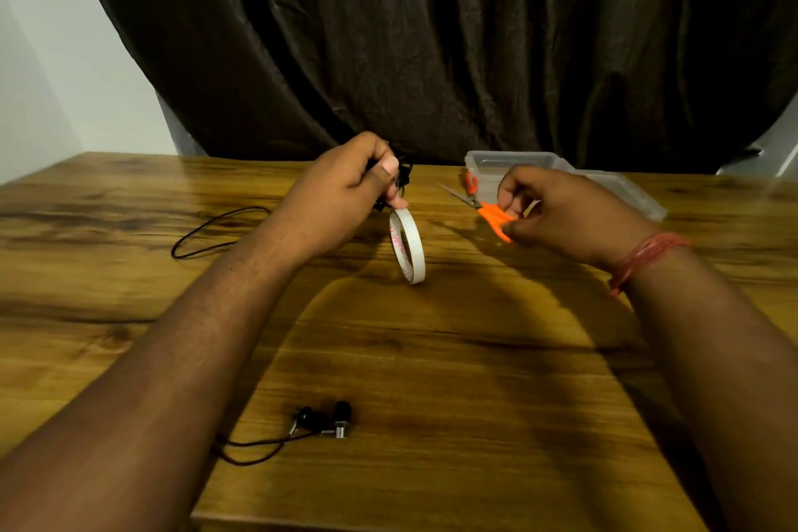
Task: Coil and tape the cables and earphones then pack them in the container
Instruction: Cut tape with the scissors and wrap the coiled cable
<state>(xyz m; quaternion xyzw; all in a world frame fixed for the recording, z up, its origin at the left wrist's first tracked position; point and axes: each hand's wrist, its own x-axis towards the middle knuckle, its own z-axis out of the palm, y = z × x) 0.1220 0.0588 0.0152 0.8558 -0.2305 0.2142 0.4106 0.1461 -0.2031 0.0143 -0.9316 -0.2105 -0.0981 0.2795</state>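
Two earphones [324,423] lie loose, well nearer than both hands. Left hand [345,190] grips coiled cable [399,181], tape roll [408,245] dangling below. Right hand [557,216] grips scissors [492,216]; container [514,162] beyond. Risk: coil springing open, tape tearing free.

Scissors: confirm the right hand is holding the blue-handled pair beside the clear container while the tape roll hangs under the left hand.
Wrong on one point: the scissors have orange handles, not blue, as the head view shows. The right hand does hold them beside the clear container, and the tape roll hangs under the left hand.
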